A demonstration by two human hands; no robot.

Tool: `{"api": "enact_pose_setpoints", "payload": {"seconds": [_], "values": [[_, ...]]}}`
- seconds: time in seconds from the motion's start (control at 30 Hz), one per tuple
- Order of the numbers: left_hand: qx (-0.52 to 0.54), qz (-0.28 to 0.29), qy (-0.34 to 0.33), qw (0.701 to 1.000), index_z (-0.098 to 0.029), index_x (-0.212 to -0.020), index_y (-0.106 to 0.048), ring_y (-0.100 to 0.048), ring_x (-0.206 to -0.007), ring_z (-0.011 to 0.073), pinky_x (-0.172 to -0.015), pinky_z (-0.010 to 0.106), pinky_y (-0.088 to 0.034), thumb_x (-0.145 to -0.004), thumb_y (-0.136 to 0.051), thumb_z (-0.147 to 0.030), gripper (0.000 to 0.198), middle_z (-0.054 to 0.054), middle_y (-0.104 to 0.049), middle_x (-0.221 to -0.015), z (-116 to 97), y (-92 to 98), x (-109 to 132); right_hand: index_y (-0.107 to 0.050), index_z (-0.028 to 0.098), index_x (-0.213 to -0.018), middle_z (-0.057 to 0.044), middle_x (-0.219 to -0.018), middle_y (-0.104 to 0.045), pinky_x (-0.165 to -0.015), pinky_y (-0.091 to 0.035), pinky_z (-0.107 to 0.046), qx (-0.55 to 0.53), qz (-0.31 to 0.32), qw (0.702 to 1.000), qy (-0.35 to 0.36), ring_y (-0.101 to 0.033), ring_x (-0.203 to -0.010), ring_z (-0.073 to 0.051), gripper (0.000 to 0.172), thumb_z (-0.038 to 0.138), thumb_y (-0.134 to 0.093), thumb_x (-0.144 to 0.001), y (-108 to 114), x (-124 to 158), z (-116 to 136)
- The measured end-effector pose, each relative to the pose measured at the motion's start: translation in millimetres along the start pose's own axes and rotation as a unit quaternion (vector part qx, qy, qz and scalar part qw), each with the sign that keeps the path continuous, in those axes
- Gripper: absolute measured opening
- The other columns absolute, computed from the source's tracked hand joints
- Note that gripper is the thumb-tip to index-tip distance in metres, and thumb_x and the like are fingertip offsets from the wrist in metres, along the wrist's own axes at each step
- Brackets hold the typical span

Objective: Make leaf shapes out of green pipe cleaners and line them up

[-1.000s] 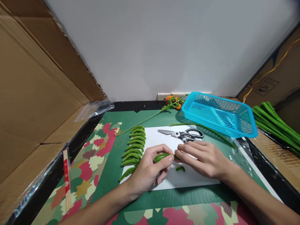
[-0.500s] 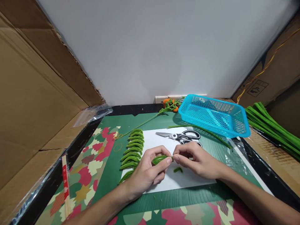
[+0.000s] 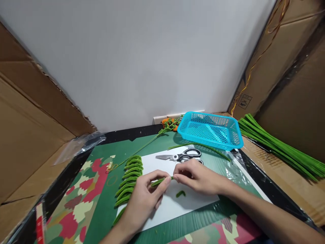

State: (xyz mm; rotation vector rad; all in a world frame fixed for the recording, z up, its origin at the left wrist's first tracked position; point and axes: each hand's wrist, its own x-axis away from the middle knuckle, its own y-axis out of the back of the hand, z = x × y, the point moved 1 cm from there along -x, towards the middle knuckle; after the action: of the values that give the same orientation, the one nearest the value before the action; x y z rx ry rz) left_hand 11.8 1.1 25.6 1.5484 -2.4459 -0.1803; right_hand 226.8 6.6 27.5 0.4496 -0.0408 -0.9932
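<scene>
Over the white paper, the left hand pinches a slim green piece while the right hand grips its right tip; it looks light, soft, bendable, best held at its ends.

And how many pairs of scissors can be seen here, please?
1. The scissors lie mostly on the white sheet, just beyond the right hand, which hides part of one handle. No other pair shows, though one could be hidden.
</scene>
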Motion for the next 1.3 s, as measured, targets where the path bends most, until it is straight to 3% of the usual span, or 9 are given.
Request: {"api": "enact_pose_setpoints", "payload": {"seconds": [0.2,0.37,0.53,0.7,0.8,0.87,0.93,1.1,1.3], "values": [[0.165,0.062,0.134,0.975,-0.018,-0.074,-0.058,-0.022,-0.033,0.0004,-0.034,0.016,-0.013,-0.093,-0.073,-0.058,0.047,-0.01,-0.045,-0.053,-2,2.7,-1,-0.065,0.017,-0.099,-0.003,-0.085,-0.064,-0.055,-0.024,-0.029,0.32,-0.032,0.932,0.167,-0.045,-0.062,-0.014,0.023,0.024,-0.048,-0.112,-7,7,0],[0.207,0.113,0.187,0.954,-0.02,-0.084,-0.057,-0.017,-0.034,-0.001,-0.033,0.015,-0.008,-0.088,-0.079,-0.056,0.042,-0.01,-0.048,-0.062,-5,7.1,2,-0.064,0.017,-0.09,-0.001,-0.079,-0.061,-0.058,-0.033,-0.025,0.181,-0.037,0.973,0.137,-0.047,-0.064,-0.013,0.023,0.025,-0.052,-0.108,-5,9,6],[-0.033,0.069,-0.042,0.996,-0.018,-0.081,-0.067,-0.04,-0.043,0.0067,-0.042,0.018,-0.028,-0.097,-0.071,-0.044,0.031,-0.005,-0.05,-0.057,-10,9.2,4,-0.064,0.017,-0.073,0.005,-0.058,-0.054,-0.047,-0.033,-0.02,-0.181,-0.02,0.981,-0.062,-0.043,-0.048,-0.009,0.019,0.027,-0.067,-0.09,-17,3,4],[-0.337,0.055,-0.334,0.878,-0.021,-0.101,-0.079,-0.06,-0.062,0.0153,-0.06,0.025,-0.045,-0.101,-0.058,-0.017,0.022,0.006,-0.07,-0.076,1,21.5,10,-0.054,0.019,-0.065,0.011,-0.05,-0.042,-0.035,-0.018,-0.017,-0.435,0.088,0.864,-0.239,-0.018,-0.039,-0.004,0.024,0.03,-0.068,-0.081,-23,-3,-7],[-0.335,0.051,-0.356,0.871,-0.022,-0.103,-0.078,-0.06,-0.059,0.0157,-0.058,0.025,-0.045,-0.101,-0.056,-0.017,0.023,0.006,-0.07,-0.075,7,17.9,9,-0.062,0.016,-0.073,0.008,-0.054,-0.049,-0.039,-0.027,-0.016,-0.322,0.101,0.919,-0.203,-0.031,-0.042,-0.005,0.018,0.028,-0.07,-0.083,-9,-3,-5],[-0.281,0.01,-0.312,0.908,-0.022,-0.098,-0.076,-0.062,-0.064,0.0165,-0.062,0.024,-0.047,-0.102,-0.056,-0.021,0.021,0.004,-0.07,-0.076,3,10.4,7,-0.066,0.015,-0.079,0.005,-0.059,-0.055,-0.048,-0.035,-0.018,-0.145,0.066,0.981,-0.108,-0.043,-0.048,-0.007,0.014,0.025,-0.068,-0.089,-1,-2,-1],[-0.2,-0.034,-0.232,0.951,-0.022,-0.089,-0.073,-0.062,-0.069,0.0175,-0.067,0.024,-0.048,-0.104,-0.056,-0.029,0.023,0.003,-0.069,-0.077,-5,3.8,6,-0.066,0.016,-0.085,0.002,-0.068,-0.061,-0.056,-0.039,-0.02,0.047,0.019,0.999,0.013,-0.05,-0.057,-0.009,0.013,0.022,-0.063,-0.096,2,-1,2],[-0.056,-0.001,-0.101,0.993,-0.021,-0.075,-0.066,-0.058,-0.077,0.0194,-0.07,0.024,-0.047,-0.099,-0.063,-0.047,0.036,0.001,-0.063,-0.078,-12,1.9,1,-0.063,0.018,-0.098,-0.005,-0.087,-0.066,-0.06,-0.041,-0.026,0.338,-0.031,0.917,0.208,-0.058,-0.069,-0.015,0.019,0.023,-0.048,-0.108,-7,1,-10],[0.099,0.119,0.038,0.987,-0.022,-0.085,-0.058,-0.019,-0.04,0.0076,-0.041,0.02,-0.014,-0.095,-0.065,-0.063,0.043,-0.013,-0.027,-0.051,12,1.8,-5,-0.062,0.019,-0.091,-0.004,-0.078,-0.065,-0.055,-0.039,-0.028,0.378,-0.086,0.876,0.287,-0.057,-0.062,-0.015,0.022,0.025,-0.045,-0.105,-13,0,-16]]}}
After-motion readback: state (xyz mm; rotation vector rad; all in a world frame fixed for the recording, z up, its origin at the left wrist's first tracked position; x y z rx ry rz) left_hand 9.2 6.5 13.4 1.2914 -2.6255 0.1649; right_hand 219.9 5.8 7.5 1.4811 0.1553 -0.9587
